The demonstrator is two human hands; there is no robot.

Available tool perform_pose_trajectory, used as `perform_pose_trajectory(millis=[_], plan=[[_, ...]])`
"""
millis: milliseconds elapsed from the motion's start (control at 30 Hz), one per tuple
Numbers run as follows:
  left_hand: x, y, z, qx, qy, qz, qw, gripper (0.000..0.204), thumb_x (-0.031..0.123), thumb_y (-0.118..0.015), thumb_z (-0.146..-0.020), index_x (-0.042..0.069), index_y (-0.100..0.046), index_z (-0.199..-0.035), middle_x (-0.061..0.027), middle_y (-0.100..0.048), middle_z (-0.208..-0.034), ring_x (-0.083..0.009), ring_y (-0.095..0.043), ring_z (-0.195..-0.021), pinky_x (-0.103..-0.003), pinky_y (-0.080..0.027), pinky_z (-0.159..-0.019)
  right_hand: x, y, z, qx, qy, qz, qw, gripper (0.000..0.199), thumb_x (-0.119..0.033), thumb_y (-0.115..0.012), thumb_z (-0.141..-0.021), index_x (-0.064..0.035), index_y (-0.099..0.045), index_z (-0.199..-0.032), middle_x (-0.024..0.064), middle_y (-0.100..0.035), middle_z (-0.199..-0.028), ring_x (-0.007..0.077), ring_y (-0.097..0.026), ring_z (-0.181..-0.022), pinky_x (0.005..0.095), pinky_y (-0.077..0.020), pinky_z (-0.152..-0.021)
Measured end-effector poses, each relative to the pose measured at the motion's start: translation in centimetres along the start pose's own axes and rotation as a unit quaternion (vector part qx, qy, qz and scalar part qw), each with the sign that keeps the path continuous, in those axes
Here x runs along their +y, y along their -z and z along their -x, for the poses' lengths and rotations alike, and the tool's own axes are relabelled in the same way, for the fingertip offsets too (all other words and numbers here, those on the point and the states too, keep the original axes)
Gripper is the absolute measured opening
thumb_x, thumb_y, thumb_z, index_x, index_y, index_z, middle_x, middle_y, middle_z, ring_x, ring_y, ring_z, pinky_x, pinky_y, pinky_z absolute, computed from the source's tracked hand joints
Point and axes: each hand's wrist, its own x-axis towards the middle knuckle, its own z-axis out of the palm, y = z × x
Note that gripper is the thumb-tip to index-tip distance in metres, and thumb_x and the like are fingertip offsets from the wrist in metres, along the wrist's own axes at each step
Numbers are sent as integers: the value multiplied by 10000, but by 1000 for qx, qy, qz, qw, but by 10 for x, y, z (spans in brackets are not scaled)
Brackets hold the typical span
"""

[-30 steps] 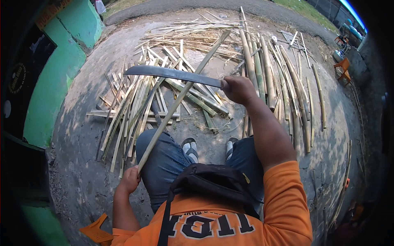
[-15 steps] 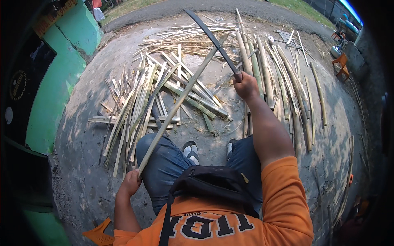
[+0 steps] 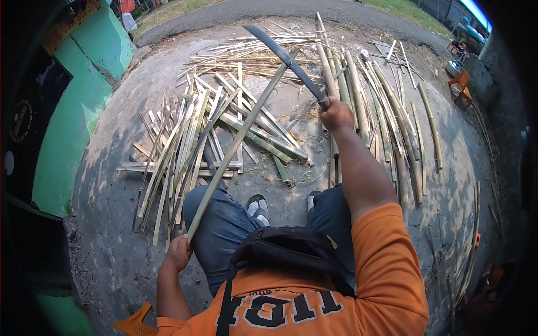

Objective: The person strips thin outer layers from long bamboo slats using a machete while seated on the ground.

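Note:
My left hand is closed round the near end of a long bamboo strip, beside my left knee. The strip slants up and away to the right, over my thigh. In my right hand, stretched out ahead, is the handle of a machete with a long dark blade that curves at the tip. The blade points to the far left and crosses the strip near its far end. Whether it cuts into the strip or only rests on it, I cannot tell.
A heap of split bamboo strips lies ahead on the left. More thin strips are spread farther off. Long bamboo poles lie on the right. A green wall stands at the left, an orange chair at the far right.
The machete has come down slightly and its blade lies flatter, still across the strip's far end. My right hand is a little lower. The left hand has barely moved.

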Motion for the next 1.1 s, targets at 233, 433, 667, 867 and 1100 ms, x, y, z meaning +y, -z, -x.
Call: perform_pose_trajectory(millis=[233, 433, 667, 867, 1100], plan=[[14, 0, 8, -14, 40, -8, 999, 416, 384, -402, -1080, 68, -544, -852, 15, -407, -658, -115, -387, -563, -336, -321, -536, -10, 22, 9, -49, -155, -50, 985, 224, -300, -644, -901, -186, -722, -1078, 185, -745, -1056, 397, -702, -1013, 498, -562, -907], [18, 0, 4, 9, 17, -60, 998, 416, 400, -402, -1075, 84, -511, -828, 8, -418, -656, -124, -385, -564, -341, -325, -535, 19, -3, 9, -53, -128, -186, 973, 220, -288, -671, -900, -147, -743, -1053, 203, -743, -999, 400, -704, -990, 470, -550, -864], [23, 1, 7, -12, 39, -29, 999, 413, 403, -402, -1071, 92, -481, -811, 10, -405, -656, -125, -379, -565, -339, -325, -538, 29, -17, 9, -37, -138, -199, 970, 170, -306, -705, -906, -185, -744, -1020, 158, -752, -937, 389, -712, -919, 456, -557, -825], [16, 0, 5, -9, 11, -18, 1000, 412, 406, -403, -1067, 99, -466, -800, 10, -397, -654, -126, -364, -560, -341, -317, -538, 12, 9, 8, 63, -136, -50, 987, 171, -348, -688, -920, -181, -712, -944, 175, -738, -900, 421, -704, -867, 514, -572, -785], [15, -2, 4, -14, 37, 21, 999, 393, 396, -407, -1058, 94, -472, -814, 7, -387, -663, -127, -368, -559, -336, -305, -532, -24, -1, 11, -11, 140, -90, 986, 175, -309, -661, -917, -139, -665, -879, 176, -709, -781, 412, -706, -781, 518, -575, -715]])
